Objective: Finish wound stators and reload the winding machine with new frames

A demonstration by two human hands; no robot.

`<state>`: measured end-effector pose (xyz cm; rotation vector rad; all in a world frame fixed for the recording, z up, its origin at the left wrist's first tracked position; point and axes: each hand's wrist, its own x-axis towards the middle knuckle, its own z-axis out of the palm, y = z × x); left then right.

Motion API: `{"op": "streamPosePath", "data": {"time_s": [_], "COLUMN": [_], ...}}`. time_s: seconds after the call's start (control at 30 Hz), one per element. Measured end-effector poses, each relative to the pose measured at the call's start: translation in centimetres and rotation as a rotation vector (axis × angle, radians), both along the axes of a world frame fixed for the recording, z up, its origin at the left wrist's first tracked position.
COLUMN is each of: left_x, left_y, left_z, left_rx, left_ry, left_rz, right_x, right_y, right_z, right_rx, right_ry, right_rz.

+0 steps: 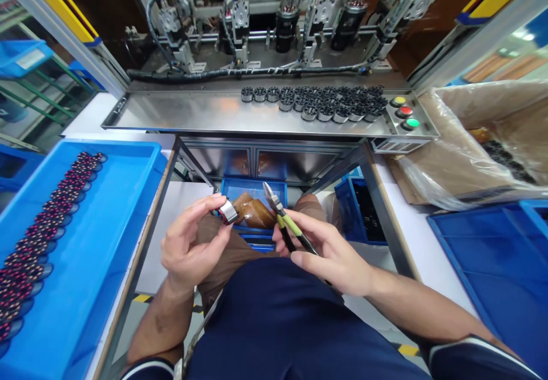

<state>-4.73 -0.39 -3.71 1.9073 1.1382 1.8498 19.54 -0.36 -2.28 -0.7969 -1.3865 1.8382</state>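
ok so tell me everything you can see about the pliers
The pliers have a silvery, metal-looking head narrowing to a tip, and two yellow-green and black handles, perhaps plastic or rubber. The handles are spread; whether the jaws are parted is too small to tell. The right hand holds them by the handles, head pointing forward and somewhat left.

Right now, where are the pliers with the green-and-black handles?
In the head view, the pliers are near the middle, in the right hand, tips pointing forward, to the right of the small silver part in the left hand.
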Motion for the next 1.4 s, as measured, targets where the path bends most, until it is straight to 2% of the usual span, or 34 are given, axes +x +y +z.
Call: {"op": "streamPosePath", "data": {"time_s": [0.2,0.3,0.43,0.73,0.87,1.0,1.13,1.2,1.27,1.33,1.4], "left_x": [-1.5,-2.2,-2.1,-1.6,-1.9,-2.4,-2.3,-2.1,-2.3,-3.1,-5.0], "left_y": [1.3,1.5,1.2,1.2,1.2,1.2,1.2,1.0,0.4,-1.0,-3.1], "left_z": [-0.1,-0.6,-0.7,0.0,-0.7,-1.6,-1.6,-1.4,-1.0,-0.7,-0.6], "left_rx": [-0.418,-0.525,-0.568,-0.61,-0.594,-0.549,-0.557,-0.557,-0.562,-0.585,-0.602], "left_ry": [-0.638,-0.793,-0.905,-1.01,-0.894,-0.724,-0.672,-0.705,-0.76,-0.802,-0.809], "left_rz": [-0.311,-0.356,-0.418,-0.412,-0.403,-0.322,-0.285,-0.27,-0.262,-0.279,-0.274], "right_x": [0.8,1.0,1.0,0.7,0.5,0.6,0.5,0.2,-0.3,-1.1,-2.8], "right_y": [-0.2,-0.5,-1.2,-1.8,-1.9,-1.8,-1.8,-1.5,-0.3,2.6,7.4], "right_z": [-1.0,-1.6,-2.5,-3.0,-2.9,-2.9,-3.2,-3.0,-2.1,-0.6,1.3], "right_rx": [-0.096,-0.139,-0.21,-0.249,-0.236,-0.2,-0.181,-0.137,-0.03,0.19,0.525], "right_ry": [-0.023,-0.053,-0.054,-0.039,-0.059,-0.068,-0.07,-0.067,-0.135,-0.28,-0.436], "right_rz": [-0.066,-0.081,-0.11,-0.129,-0.107,-0.07,-0.07,-0.031,0.045,0.098,0.085]}}
